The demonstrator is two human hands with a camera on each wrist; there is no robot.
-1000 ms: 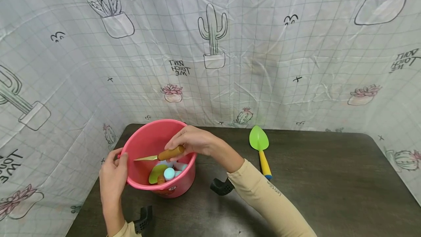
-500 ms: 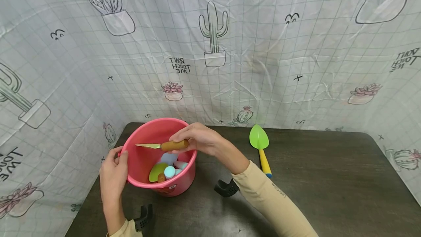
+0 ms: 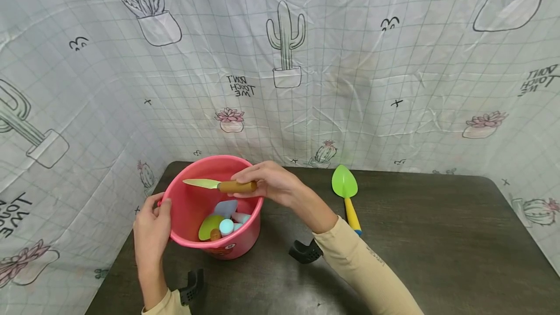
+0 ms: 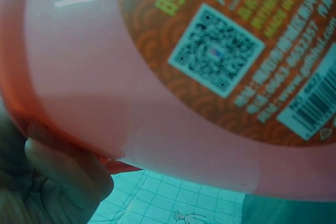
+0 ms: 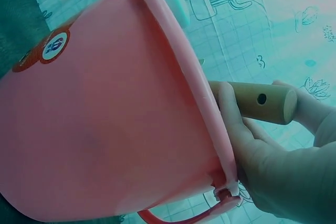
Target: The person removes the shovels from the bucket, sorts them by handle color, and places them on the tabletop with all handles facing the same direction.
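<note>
A pink bucket stands on the dark table, my left hand gripping its rim on the left. Over the bucket's opening my right hand holds a garden trowel by its brown wooden handle, blade pointing left. Inside the bucket lie a yellow-green blade, a grey-blue flat piece, a light-blue round end and a brown round end. The right wrist view shows the trowel's wooden handle between fingers and thumb beside the rim. In the left wrist view, my thumb presses the bucket's pink wall.
Right of the bucket, a green trowel with a yellow handle and blue end lies on the dark table. Cactus-printed cloth hangs behind and at the sides. Black wrist mounts stick out below the sleeves.
My right hand has lifted the trowel up and slightly right from lower in the bucket, and its blade has turned to show more of its face. The left hand stays on the rim.
</note>
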